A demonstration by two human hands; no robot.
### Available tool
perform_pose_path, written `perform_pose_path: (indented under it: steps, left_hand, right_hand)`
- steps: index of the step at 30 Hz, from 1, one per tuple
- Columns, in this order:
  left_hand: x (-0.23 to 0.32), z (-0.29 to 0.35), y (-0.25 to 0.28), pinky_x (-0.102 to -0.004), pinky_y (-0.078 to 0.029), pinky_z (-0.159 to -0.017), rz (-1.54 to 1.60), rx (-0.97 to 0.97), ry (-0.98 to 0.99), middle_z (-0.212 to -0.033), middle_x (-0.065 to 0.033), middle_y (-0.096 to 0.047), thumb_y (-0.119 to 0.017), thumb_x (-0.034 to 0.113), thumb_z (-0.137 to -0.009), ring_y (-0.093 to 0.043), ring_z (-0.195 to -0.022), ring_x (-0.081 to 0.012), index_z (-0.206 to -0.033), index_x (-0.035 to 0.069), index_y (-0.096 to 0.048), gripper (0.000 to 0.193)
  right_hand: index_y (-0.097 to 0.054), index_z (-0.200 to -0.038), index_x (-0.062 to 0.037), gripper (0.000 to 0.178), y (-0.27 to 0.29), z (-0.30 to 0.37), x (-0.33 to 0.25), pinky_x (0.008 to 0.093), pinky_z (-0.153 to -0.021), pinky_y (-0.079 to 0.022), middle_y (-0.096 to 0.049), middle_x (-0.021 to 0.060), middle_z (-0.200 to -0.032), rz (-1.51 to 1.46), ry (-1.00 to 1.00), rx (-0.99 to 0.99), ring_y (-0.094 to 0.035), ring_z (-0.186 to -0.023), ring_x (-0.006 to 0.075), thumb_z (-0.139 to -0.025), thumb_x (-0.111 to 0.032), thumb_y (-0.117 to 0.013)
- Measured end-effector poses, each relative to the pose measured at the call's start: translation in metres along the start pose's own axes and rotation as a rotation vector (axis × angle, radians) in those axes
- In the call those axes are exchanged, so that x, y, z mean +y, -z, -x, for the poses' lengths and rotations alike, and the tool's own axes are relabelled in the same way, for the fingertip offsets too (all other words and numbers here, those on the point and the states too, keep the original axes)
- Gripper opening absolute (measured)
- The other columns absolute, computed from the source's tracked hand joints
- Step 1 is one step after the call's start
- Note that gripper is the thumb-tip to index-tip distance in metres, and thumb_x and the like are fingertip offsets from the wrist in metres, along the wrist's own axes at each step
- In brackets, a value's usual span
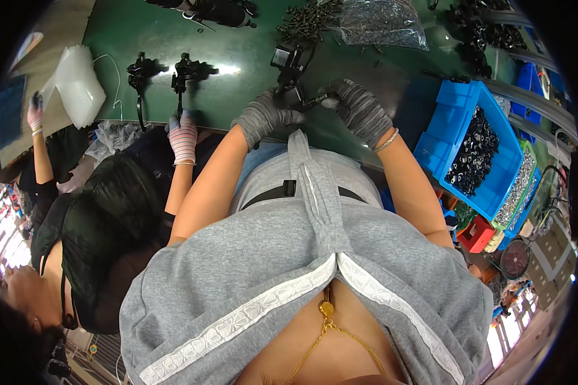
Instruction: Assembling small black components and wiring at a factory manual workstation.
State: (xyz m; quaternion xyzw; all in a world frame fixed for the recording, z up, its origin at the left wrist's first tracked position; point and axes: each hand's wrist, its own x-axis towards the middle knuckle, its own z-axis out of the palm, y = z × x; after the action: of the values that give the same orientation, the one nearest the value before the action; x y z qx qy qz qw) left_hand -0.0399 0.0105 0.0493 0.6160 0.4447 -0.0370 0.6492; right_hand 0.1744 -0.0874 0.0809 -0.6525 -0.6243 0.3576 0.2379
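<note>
Over the near edge of the green table, my gloved left hand (263,119) is closed around a black brake lever assembly (290,70). The assembly's blocky upper end sticks up beyond my fingers. My right hand (361,110), in a matching grey knit glove, pinches a short, dark bolt-like piece (315,101) between thumb and fingers. That piece points left toward the assembly's lower part; whether they touch, I cannot tell. Two similar black brake levers (181,77) stand farther left on the table. My palms hide much of what they hold.
A pile of dark bolts (308,22) and a clear plastic bag (382,25) lie at the far side. On the right, a blue bin (443,144) contains small black parts. To my left, a co-worker's striped-gloved hand (183,138) rests at the table edge. White foam sheets (80,90) lie beyond.
</note>
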Motion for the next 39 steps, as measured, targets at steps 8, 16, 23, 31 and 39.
perform_pose_path:
  steps: [8, 16, 23, 31, 39]
  left_hand:
    - [0.026, 0.008, 0.009, -0.033, -0.054, -0.068, 0.25, -0.099, 0.08, -0.09, -0.0084, -0.069, -0.086, 0.025, -0.065, -0.065, -0.08, -0.0188, -0.109, 0.003, -0.064, 0.053]
    - [0.042, 0.012, -0.008, -0.032, -0.049, -0.092, -0.001, 0.215, -0.052, -0.115, -0.0107, -0.064, -0.067, 0.036, -0.091, -0.06, -0.105, -0.0191, -0.13, 0.001, -0.05, 0.056]
    - [-0.04, -0.043, 0.024, -0.038, -0.05, -0.085, 0.23, 0.368, -0.097, -0.108, -0.0211, -0.066, -0.058, 0.028, -0.095, -0.066, -0.096, -0.0327, -0.121, 0.003, -0.056, 0.037]
    - [-0.073, -0.018, 0.045, -0.0333, -0.051, -0.076, -0.21, 0.501, -0.103, -0.096, -0.0127, -0.068, -0.058, 0.016, -0.095, -0.064, -0.084, -0.0198, -0.115, 0.003, -0.061, 0.024]
    - [-0.074, -0.006, 0.05, -0.0418, -0.047, -0.094, -0.38, 0.491, -0.034, -0.116, -0.0248, -0.064, -0.063, 0.029, -0.093, -0.061, -0.109, -0.0382, -0.122, -0.002, -0.06, 0.042]
  right_hand:
    - [-0.064, -0.115, -0.0038, 0.03, -0.015, -0.002, 0.001, 0.0372, -0.082, -0.051, -0.068, 0.0159, -0.102, 0.019, -0.013, -0.202, -0.066, -0.093, 0.0276, -0.092, -0.024, -0.064]
    - [-0.058, -0.127, -0.0035, 0.041, -0.036, -0.024, -0.032, 0.0293, -0.086, -0.048, -0.065, 0.0074, -0.109, -0.826, -0.288, 0.188, -0.058, -0.096, 0.0145, -0.094, -0.027, -0.064]
    - [-0.066, -0.115, -0.0037, 0.032, -0.039, -0.056, -0.012, 0.0328, -0.087, -0.048, -0.067, 0.0117, -0.103, -0.671, -0.337, 0.458, -0.06, -0.094, 0.0178, -0.092, -0.026, -0.066]
    - [-0.06, -0.126, -0.0083, 0.05, 0.086, -0.242, 0.146, 0.0393, -0.099, -0.043, -0.057, 0.0201, -0.126, 0.408, -0.124, 0.612, -0.052, -0.119, 0.0346, -0.088, -0.041, -0.054]
    - [-0.064, -0.116, -0.0018, 0.051, 0.125, -0.34, 0.213, 0.043, -0.094, -0.047, -0.066, 0.0179, -0.111, -0.695, -0.59, 0.561, -0.06, -0.107, 0.0335, -0.094, -0.046, -0.054]
